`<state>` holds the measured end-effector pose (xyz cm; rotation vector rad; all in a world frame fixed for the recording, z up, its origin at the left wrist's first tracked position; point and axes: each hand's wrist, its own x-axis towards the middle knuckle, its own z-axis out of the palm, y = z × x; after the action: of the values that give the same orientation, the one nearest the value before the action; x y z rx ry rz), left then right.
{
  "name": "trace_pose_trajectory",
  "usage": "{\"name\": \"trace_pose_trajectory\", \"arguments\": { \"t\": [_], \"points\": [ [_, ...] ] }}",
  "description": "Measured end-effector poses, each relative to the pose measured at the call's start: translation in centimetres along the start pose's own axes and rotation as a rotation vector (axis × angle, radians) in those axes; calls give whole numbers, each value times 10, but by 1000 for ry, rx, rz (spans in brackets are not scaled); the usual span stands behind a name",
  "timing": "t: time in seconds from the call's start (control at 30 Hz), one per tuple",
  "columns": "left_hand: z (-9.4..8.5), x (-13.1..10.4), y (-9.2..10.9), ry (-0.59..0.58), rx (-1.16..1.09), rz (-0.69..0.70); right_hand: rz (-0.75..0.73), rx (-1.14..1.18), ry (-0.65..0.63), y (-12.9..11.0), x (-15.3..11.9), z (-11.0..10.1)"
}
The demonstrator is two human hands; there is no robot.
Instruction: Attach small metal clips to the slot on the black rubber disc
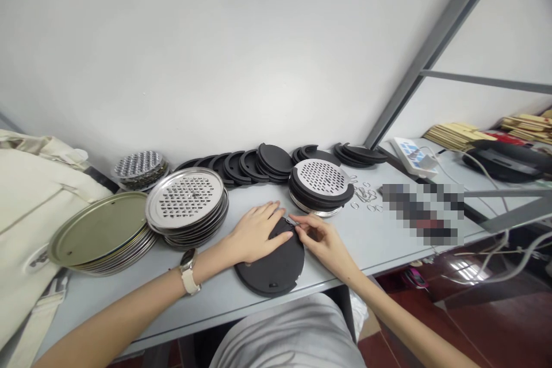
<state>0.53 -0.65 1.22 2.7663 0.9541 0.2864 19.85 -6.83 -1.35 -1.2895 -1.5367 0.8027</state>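
A black round disc (276, 267) lies on the grey table (219, 287) near its front edge. My left hand (259, 233) rests on the disc's upper left part, fingers spread and palm down. At the disc's upper right edge, my right hand (317, 236) pinches a small metal clip (292, 221) between thumb and index finger. Just behind my right hand stands a stack of black discs topped by a perforated silver plate (321, 177). Loose metal rings and clips (366, 194) lie to the right of that stack.
Perforated metal plates (190, 198), green trays (103, 230) and a cream bag (30, 213) are at the left. Black discs (273, 160) line the wall. A power strip (411, 156), wooden pieces (457, 135) and a metal frame (420, 75) are at the right.
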Motion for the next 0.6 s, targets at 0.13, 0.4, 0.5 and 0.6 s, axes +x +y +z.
{"name": "trace_pose_trajectory", "arguments": {
  "t": [0.13,0.4,0.5,0.6],
  "points": [
    [1,0,0,-6,10,-4,-44,-54,-4,-2,-2,0],
    [1,0,0,-14,24,0,-89,-112,-12,-4,-5,2],
    [0,1,0,-14,15,3,-93,-123,-14,-5,-5,2],
    [-1,1,0,-10,8,6,-89,-117,-17,-5,-5,1]
  ]
}}
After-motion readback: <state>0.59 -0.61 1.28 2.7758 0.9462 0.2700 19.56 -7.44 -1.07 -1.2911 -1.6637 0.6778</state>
